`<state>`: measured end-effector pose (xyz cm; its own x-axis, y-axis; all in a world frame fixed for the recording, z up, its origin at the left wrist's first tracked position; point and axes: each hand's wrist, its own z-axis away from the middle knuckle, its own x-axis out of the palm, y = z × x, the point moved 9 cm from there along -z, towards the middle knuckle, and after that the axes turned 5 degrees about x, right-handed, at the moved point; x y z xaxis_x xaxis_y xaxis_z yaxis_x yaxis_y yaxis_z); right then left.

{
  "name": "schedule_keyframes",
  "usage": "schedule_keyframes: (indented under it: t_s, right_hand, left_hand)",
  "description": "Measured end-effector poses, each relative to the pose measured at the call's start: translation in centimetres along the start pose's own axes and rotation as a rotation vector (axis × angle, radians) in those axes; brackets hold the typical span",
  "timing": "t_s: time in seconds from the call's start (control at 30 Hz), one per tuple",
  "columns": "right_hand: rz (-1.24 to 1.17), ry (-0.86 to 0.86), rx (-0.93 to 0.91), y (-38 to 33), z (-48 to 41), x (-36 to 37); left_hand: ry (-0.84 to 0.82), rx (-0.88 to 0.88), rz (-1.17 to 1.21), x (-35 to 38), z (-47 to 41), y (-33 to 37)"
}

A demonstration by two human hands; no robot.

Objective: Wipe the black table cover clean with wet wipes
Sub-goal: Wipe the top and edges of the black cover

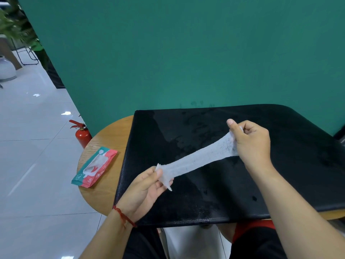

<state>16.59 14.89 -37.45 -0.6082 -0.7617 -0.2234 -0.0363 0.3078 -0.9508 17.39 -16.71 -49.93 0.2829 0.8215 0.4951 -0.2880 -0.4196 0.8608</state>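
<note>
A white wet wipe (196, 157), speckled with dark dirt, is stretched taut above the black table cover (280, 174). My left hand (147, 189) pinches its lower left end. My right hand (250, 141) grips its upper right end, thumb raised. The cover lies on a round wooden table (110, 139) and shows wet streaks and smears toward the back. A red and teal pack of wet wipes (94, 167) lies on the bare wood to the left of the cover.
A green wall (186, 53) stands right behind the table. A red fire extinguisher (83, 134) sits on the white tiled floor at the table's left. Plants and a stool are far off at the upper left. My knees are under the table's front edge.
</note>
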Motion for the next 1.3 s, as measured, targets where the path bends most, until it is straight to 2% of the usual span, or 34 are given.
schedule_keyframes:
  t_s: [0.1,0.23,0.3,0.37,0.53,0.6,0.7,0.83,1.07,1.13,1.3]
  right_hand:
    - [-0.012,0.016,0.019,1.2,0.4,0.0]
    - [-0.025,0.004,0.032,2.6,1.3,0.9]
    - [-0.015,-0.004,0.034,3.2,2.0,1.5]
    - [0.007,-0.008,0.032,3.7,2.8,2.0]
    - [0.064,0.033,0.073,5.3,3.1,1.7]
    - [0.125,0.046,0.09,6.1,3.0,1.6]
    - [0.246,0.066,0.104,7.3,3.2,1.7]
    - [0.4,0.056,0.072,8.4,3.4,2.4]
    - [0.777,-0.032,0.042,11.5,4.1,3.9]
    - [0.827,-0.066,0.086,12.5,4.4,4.3]
    - [0.796,-0.096,0.249,14.9,4.1,4.2]
  left_hand:
    - [0.221,0.025,0.112,-1.3,-0.8,0.1]
    - [0.517,-0.047,0.213,-3.1,-1.5,-1.4]
    - [0.652,-0.06,0.109,-4.1,-1.7,-1.5]
    - [0.715,-0.04,-0.082,-4.8,-1.9,-1.1]
    - [0.644,0.108,-0.769,-4.7,-1.9,2.1]
    - [0.583,0.145,-0.907,-4.6,-1.6,2.6]
    - [0.487,0.112,-0.887,-5.6,-2.0,1.4]
    - [0.448,0.017,-0.611,-6.2,-2.1,-0.5]
    - [0.693,-0.037,-0.364,-9.2,-1.5,-2.0]
    - [0.774,0.011,-0.396,-9.6,-1.2,-1.9]
    - [0.897,0.138,-0.77,-9.3,-0.4,0.3]
